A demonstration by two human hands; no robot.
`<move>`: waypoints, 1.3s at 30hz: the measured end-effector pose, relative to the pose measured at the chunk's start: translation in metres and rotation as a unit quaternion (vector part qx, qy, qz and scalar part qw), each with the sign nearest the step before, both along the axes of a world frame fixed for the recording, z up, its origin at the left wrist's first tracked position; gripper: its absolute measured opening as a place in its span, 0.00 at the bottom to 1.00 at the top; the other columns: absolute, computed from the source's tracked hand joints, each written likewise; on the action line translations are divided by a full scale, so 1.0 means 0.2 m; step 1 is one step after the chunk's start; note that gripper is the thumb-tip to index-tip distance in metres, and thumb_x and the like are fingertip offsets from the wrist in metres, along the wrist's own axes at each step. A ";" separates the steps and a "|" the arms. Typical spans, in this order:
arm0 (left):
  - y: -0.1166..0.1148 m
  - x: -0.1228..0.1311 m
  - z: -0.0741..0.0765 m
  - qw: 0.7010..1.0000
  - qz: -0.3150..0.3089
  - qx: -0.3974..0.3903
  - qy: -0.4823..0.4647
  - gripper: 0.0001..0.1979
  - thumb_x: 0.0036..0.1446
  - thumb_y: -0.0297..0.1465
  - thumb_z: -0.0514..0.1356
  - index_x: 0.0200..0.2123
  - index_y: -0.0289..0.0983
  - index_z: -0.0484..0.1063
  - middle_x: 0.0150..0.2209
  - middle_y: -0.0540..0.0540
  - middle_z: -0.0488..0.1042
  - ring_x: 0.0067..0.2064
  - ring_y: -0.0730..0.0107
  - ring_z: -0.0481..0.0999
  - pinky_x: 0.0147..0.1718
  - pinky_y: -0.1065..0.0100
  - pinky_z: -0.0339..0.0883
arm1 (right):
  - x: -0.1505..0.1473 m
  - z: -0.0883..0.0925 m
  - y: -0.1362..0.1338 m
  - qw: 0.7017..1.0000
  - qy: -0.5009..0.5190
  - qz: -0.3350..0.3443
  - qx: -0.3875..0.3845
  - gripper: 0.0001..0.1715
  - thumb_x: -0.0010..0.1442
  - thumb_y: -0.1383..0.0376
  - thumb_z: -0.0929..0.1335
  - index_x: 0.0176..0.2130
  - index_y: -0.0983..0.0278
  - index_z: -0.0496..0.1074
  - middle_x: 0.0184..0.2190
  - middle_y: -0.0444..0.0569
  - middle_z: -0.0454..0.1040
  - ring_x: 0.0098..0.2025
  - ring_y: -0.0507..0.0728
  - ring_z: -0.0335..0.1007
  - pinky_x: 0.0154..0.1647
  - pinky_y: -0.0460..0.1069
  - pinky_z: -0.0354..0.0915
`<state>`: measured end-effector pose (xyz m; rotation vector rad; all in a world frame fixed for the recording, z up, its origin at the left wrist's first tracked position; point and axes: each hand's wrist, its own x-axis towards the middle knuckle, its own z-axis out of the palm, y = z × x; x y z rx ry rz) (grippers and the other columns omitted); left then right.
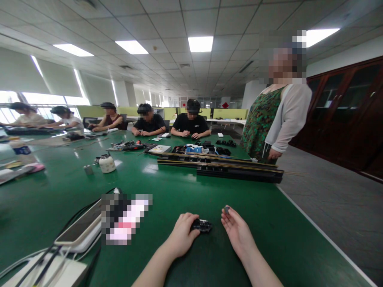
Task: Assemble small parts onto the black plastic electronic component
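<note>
My left hand (183,233) is closed around the left end of a small black part (204,226) with some bright metal on top; its exact kind cannot be made out. The part rests on, or just over, the green table (167,199). To the right, my right hand (236,229) is raised with the palm turned partly up. Between its thumb and fingertips it pinches a tiny grey piece (227,209), too small to name. A gap separates this piece from the black part.
Long black rails with thin brass-coloured rods (239,171) lie across the table ahead. At left are a phone (80,225) with cables, a blurred-out bright item (128,223) and a white jar (107,163). A person (278,107) stands at right; several others sit opposite.
</note>
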<state>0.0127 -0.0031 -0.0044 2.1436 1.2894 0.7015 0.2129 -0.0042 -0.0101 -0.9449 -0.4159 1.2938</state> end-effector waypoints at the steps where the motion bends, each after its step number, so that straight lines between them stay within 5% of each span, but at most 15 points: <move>1: 0.00 0.00 0.00 1.000 0.000 0.000 0.000 0.19 0.51 0.28 0.55 0.48 0.39 0.65 0.46 0.45 0.67 0.48 0.63 0.62 0.50 0.63 0.55 | 0.00 0.00 0.00 1.000 -0.002 0.000 0.000 0.12 0.43 0.62 0.71 0.32 0.60 0.73 0.29 0.45 0.77 0.34 0.56 0.73 0.37 0.50 0.68; 29: 0.00 0.00 -0.01 1.000 0.000 0.002 -0.004 0.19 0.51 0.28 0.55 0.48 0.37 0.65 0.45 0.44 0.68 0.48 0.63 0.62 0.50 0.64 0.55 | -0.02 0.04 -0.02 1.000 0.021 0.003 -0.007 0.19 0.36 0.64 0.76 0.32 0.62 0.73 0.27 0.42 0.76 0.30 0.50 0.71 0.31 0.42 0.67; 39: 0.00 0.00 0.00 1.000 0.000 0.001 -0.001 0.19 0.51 0.29 0.54 0.48 0.36 0.65 0.45 0.44 0.68 0.48 0.63 0.62 0.50 0.64 0.55 | -0.05 0.03 -0.02 0.995 -0.100 0.028 0.010 0.23 0.38 0.57 0.75 0.35 0.63 0.73 0.31 0.44 0.77 0.33 0.52 0.71 0.35 0.45 0.66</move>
